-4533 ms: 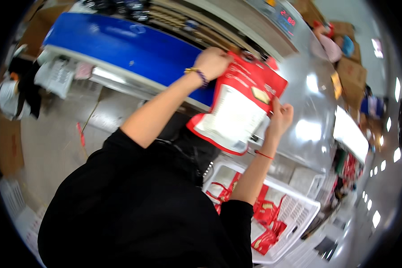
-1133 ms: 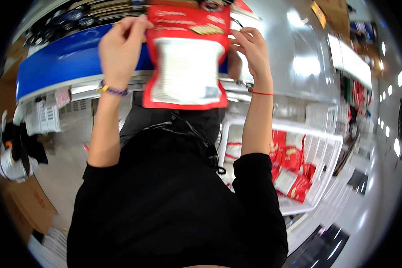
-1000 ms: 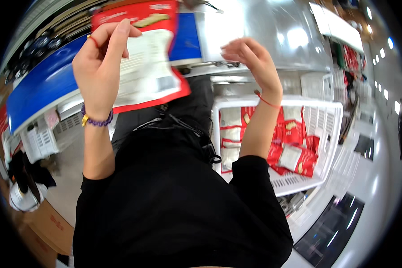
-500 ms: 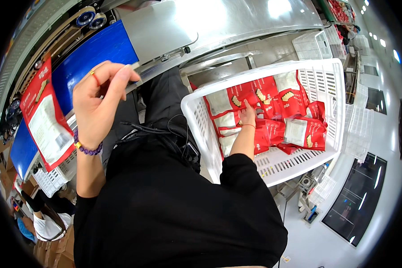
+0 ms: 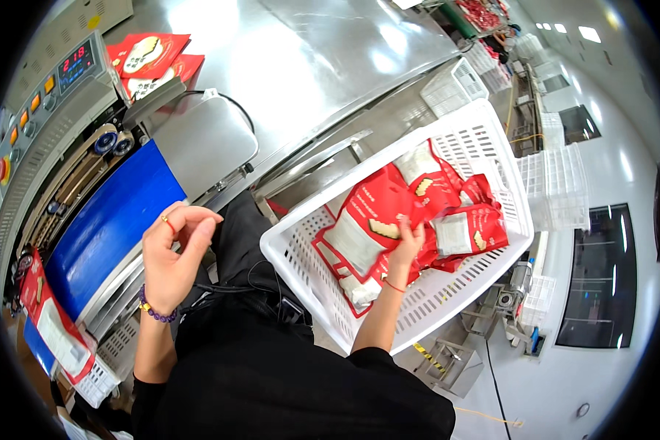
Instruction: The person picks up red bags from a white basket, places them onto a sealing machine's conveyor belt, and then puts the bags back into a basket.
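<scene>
From the head camera, we have our right hand [image 5: 409,242] inside a large white basket [image 5: 473,132], its fingers on the edge of a red-and-white bag [image 5: 356,235]. That bag lies in the basket, leaning over the others; whether our right grip pinches it or only rests against it, we cannot tell. More red-and-white bags [image 5: 455,235] lie in the basket just beside it, some overlapping. A thin red cord [image 5: 394,286] circles our right wrist.

We hold our left hand [image 5: 214,218] up near the blue belt [image 5: 114,220], fingers curled and the thumb close to the forefinger; whether the tips of that grip touch, we cannot tell. It wears a ring [image 5: 167,223] and a purple bead bracelet [image 5: 158,316].

At the far left, a single bag [image 5: 55,326] lies across the end of the belt, its lower end past the near edge. Two red bags [image 5: 154,55] overlap on the metal worktop [image 5: 308,73], beside the machine's control panel [image 5: 59,84]. Beyond our basket stands a smaller white basket [image 5: 455,86].
</scene>
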`<state>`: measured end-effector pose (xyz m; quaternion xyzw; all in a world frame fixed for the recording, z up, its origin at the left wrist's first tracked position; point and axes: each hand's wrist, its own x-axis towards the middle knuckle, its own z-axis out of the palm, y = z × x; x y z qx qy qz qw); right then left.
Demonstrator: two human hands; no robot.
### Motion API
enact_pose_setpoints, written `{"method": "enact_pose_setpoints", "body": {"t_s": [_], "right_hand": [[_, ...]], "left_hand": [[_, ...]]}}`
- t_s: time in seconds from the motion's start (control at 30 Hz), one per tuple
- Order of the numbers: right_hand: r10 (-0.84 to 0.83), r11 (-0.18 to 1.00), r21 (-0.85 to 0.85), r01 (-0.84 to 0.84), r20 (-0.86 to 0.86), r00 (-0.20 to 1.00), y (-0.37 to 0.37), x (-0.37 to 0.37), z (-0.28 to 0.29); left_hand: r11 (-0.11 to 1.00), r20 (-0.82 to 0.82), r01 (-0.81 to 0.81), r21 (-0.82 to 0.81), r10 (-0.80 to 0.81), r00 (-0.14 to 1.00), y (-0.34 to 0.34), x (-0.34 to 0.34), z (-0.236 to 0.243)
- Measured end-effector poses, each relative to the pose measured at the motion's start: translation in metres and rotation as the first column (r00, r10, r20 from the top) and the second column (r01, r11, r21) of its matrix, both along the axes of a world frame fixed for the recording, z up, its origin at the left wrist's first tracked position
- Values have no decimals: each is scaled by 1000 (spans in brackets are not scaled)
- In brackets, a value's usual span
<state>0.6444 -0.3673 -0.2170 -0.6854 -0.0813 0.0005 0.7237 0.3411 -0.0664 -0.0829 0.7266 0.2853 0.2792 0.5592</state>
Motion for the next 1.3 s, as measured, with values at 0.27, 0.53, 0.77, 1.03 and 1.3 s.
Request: {"method": "enact_pose_setpoints", "body": {"t_s": [0.27, 0.53, 0.77, 1.03, 1.3], "right_hand": [[475, 843, 185, -506, 188, 860, 74, -82, 163], [825, 565, 46, -824, -32, 564, 181, -179, 163], [637, 742, -68, -667, -238, 733, 218, -164, 129], [636, 707, -578, -408, 267, 724, 260, -104, 109], [702, 698, -228, -679, 32, 712, 332, -39, 89]], "left_hand": [[942, 217, 310, 126, -331, 918, -21, 9, -2], [867, 510, -104, -487, 380, 772, -8, -28, -8], [964, 175, -60, -258, 108, 979, 21, -65, -12], [915, 141, -277, -293, 328, 934, 83, -12, -68], [710, 188, -286, -643, 509, 840, 113, 25, -86]]}}
